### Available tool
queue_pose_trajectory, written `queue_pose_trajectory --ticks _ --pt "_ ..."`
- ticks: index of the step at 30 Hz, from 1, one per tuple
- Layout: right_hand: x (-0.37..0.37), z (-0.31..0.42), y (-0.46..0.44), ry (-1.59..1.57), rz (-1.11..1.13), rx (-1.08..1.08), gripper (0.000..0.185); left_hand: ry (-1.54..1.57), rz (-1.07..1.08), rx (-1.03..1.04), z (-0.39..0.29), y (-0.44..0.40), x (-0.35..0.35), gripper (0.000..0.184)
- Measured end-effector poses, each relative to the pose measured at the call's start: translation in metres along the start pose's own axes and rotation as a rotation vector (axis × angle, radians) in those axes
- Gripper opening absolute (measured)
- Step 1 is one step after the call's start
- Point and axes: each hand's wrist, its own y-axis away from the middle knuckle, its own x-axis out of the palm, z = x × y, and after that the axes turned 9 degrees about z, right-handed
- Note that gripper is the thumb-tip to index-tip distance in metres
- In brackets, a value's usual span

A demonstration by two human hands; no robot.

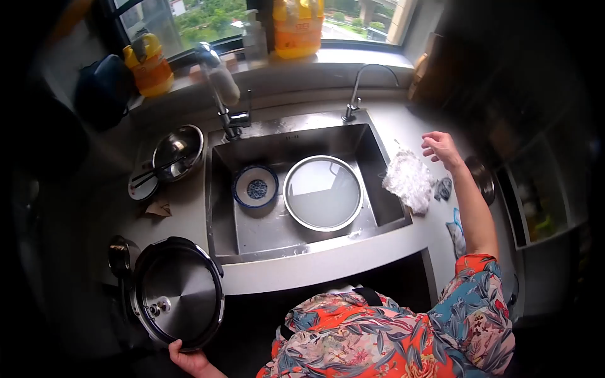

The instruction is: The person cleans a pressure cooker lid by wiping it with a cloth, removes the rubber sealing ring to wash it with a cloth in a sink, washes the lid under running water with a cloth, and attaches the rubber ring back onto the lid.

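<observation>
a kitchen counter (302, 271) in a pale colour runs beneath a window (359, 22), with greenery and structures outside, and the edges of the view fall into darkness. on and near the sill are 2 jugs of yellow-orange liquid, a large jug (298, 31) by the middle of the window and a smaller jug (150, 66) to the left. a steel sink (252, 236) is set into the counter, with a chrome faucet (233, 120) at its back left and a slim curved tap (353, 101) at its back right. inside the sink, a blue-rimmed bowl (257, 170) sits just beside a larger round vessel (323, 193), whose pale grey face reflects light; whether that is cloudy liquid or glass, i cannot tell. left of the sink, a steel bowl (179, 148) with dark sticks across it stands by a white dish (144, 189). the left hand (189, 360) grips the lower edge of a round steel lid (183, 283), thumb showing on the dark rim and the other fingers mostly hidden; the lid is held at the front left of the sink, its fittings facing up. the right hand (442, 150) is raised near a crumpled white bag (408, 179) right of the sink, fingers loosely bent and holding nothing visible.
</observation>
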Motion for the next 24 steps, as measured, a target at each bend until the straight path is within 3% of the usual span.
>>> queue_pose_trajectory --ticks 6,8,11,12,14,16,20,24 --pt "0.107 0.174 -0.121 -0.264 0.285 -0.354 0.028 -0.009 -0.095 0.052 0.006 0.019 0.021 0.04" --pt "0.141 0.238 -0.15 -0.289 0.236 -0.432 0.027 -0.037 -0.167 0.067 0.005 0.025 0.022 0.043" --pt "0.17 0.312 -0.203 -0.217 -0.036 -0.504 0.028 -0.144 -0.561 -0.019 0.0 0.038 0.04 0.026" --pt "0.173 0.329 -0.212 -0.168 -0.147 -0.522 0.029 -0.143 -0.584 -0.02 -0.002 0.044 0.047 0.026" --pt "0.169 0.347 -0.263 0.2 -0.568 -0.644 0.034 -0.131 -0.637 -0.042 -0.001 0.05 0.061 0.026" --pt "0.161 0.352 -0.304 0.215 -0.679 -0.678 0.038 -0.17 -0.676 -0.034 0.002 0.057 0.052 0.025" --pt "0.14 0.357 -0.308 0.441 -0.563 -0.534 0.028 -0.124 -0.598 -0.12 0.007 0.069 -0.007 0.021" --pt "0.131 0.352 -0.321 0.377 -0.588 -0.481 0.021 -0.41 -0.575 0.031 0.019 0.074 -0.033 0.017"
